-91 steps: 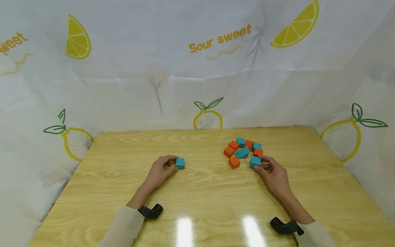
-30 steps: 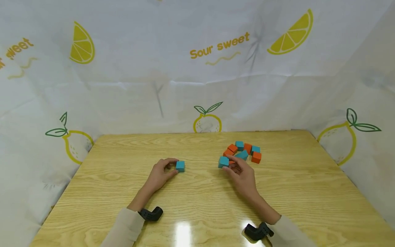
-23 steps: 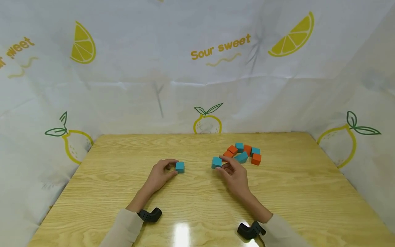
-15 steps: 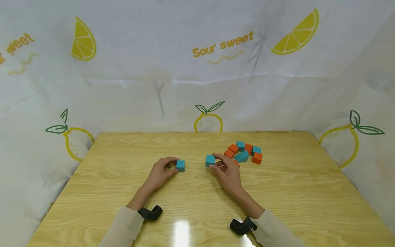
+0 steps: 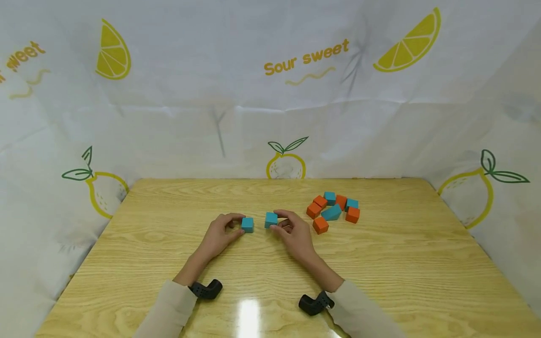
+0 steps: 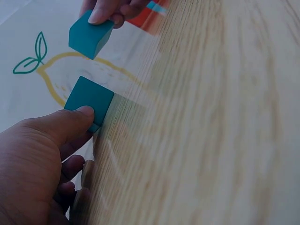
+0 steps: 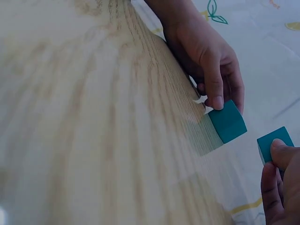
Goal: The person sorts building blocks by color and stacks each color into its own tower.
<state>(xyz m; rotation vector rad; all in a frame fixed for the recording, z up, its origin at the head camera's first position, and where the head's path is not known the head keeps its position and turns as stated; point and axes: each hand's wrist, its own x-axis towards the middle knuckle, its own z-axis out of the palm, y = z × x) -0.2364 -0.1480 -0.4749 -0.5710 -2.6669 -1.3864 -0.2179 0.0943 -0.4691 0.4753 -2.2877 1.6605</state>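
In the head view my left hand pinches a blue block between thumb and fingers, low on the wooden table. My right hand grips a second blue block by thumb and fingertips, a short gap to the right of the first. From the left wrist view, that second block looks tilted and raised off the tabletop, while the left block has its lower edge at the wood. The right wrist view also has both blocks apart, the left one sitting beside the right hand's block.
Right of my right hand lies a loose group of orange and blue blocks. An orange cube is nearest, with a blue wedge behind it and another orange cube at the right. A lemon-print cloth hangs behind the table.
My right hand has carried its blue block leftward from the right side of the group, past the front orange cube, close to the left block. My left hand has stayed in place.
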